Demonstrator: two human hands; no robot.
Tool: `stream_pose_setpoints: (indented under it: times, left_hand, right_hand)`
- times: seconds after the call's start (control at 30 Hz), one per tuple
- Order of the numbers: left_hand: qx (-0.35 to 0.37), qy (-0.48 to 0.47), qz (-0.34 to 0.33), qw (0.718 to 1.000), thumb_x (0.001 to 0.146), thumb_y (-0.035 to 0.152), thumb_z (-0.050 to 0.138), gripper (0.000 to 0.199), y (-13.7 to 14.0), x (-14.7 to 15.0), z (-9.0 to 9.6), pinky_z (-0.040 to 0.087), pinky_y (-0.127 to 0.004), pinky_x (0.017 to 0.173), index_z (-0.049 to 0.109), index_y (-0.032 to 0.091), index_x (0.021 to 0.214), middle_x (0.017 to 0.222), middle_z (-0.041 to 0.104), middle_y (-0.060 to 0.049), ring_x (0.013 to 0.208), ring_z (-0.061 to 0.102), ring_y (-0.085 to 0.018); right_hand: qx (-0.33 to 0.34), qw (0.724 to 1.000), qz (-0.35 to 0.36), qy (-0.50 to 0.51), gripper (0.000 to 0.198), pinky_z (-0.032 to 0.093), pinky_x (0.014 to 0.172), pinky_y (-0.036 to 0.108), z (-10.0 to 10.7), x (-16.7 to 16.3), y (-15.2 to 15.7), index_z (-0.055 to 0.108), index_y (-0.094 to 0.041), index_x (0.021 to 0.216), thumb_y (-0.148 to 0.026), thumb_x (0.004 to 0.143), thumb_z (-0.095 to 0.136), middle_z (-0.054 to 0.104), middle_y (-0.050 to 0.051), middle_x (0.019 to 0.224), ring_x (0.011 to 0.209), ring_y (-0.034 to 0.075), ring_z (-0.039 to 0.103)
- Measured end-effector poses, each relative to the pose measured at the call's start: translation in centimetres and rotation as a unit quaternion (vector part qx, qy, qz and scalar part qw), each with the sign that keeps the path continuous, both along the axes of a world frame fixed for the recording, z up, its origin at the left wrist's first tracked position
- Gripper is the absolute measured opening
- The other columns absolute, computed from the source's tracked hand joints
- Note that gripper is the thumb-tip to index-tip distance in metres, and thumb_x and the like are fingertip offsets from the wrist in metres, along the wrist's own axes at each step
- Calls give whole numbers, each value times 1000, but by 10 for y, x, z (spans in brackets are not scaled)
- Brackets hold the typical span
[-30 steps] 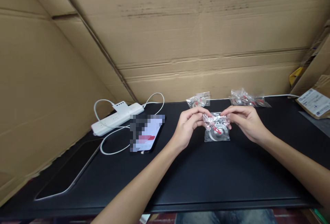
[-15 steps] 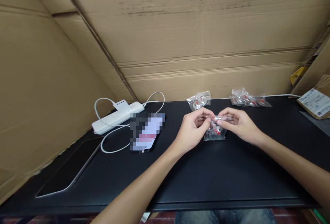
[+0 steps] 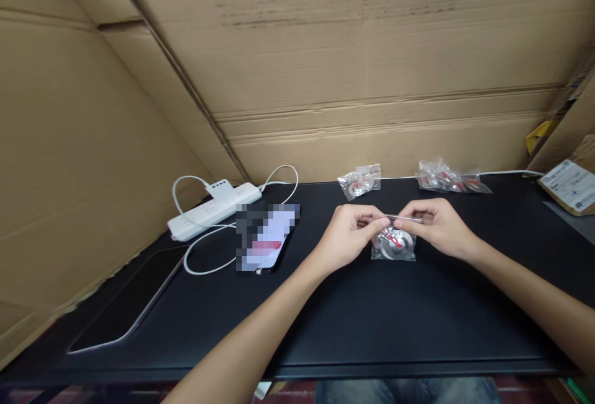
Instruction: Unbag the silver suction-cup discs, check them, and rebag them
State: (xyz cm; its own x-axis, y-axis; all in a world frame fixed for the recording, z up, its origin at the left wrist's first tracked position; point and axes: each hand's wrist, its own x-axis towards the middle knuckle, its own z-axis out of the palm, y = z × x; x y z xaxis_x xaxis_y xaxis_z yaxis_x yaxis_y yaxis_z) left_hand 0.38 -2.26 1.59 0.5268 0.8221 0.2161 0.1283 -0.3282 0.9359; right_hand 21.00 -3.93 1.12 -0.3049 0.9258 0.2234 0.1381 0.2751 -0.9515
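Both hands pinch the top edge of a small clear plastic bag (image 3: 394, 246) over the black table (image 3: 372, 317). Inside the bag is a round, silvery disc-like item with a red piece on it; its exact kind I cannot make out. My left hand (image 3: 356, 230) grips the bag's upper left corner between thumb and fingers. My right hand (image 3: 434, 227) has the upper right part in the same kind of pinch. Behind the hands lies another clear bag (image 3: 360, 182) with similar round items. Farther right is a cluster of such bags (image 3: 449, 178).
On the left are a white power strip (image 3: 214, 210) with looping white cables, a pixelated phone (image 3: 279, 237) and a dark tablet-like panel (image 3: 130, 302). A labelled packet (image 3: 569, 184) lies at the far right. Cardboard walls (image 3: 362, 69) enclose the back and sides.
The held bag has turned more face-on and come slightly nearer, so the round item and red piece show more clearly. Both hands have shifted slightly and keep their pinch.
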Motion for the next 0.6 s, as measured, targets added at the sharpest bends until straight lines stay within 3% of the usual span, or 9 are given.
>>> stream_pose_setpoints:
  times: [0.23, 0.6]
  left_hand:
    - [-59, -13, -31, 998, 85, 32, 69, 22, 6, -7, 7, 57, -27, 60, 75, 10, 85, 72, 71, -6, 61, 67, -15]
    - [-112, -32, -61, 991, 82, 29, 72, 18, 10, -20, 18, 61, -29, 65, 75, 11, 84, 75, 73, -8, 67, 70, -16]
  right_hand:
    - [-24, 1000, 6, -7, 25, 52, 62, 31, 0, 7, 4, 78, -18, 83, -42, 77, 77, 73, 5, 73, 63, 16, 64]
    - [-37, 998, 32, 51, 20, 55, 68, 32, 4, 9, 4, 78, -20, 90, -35, 77, 78, 75, 5, 81, 69, 16, 67]
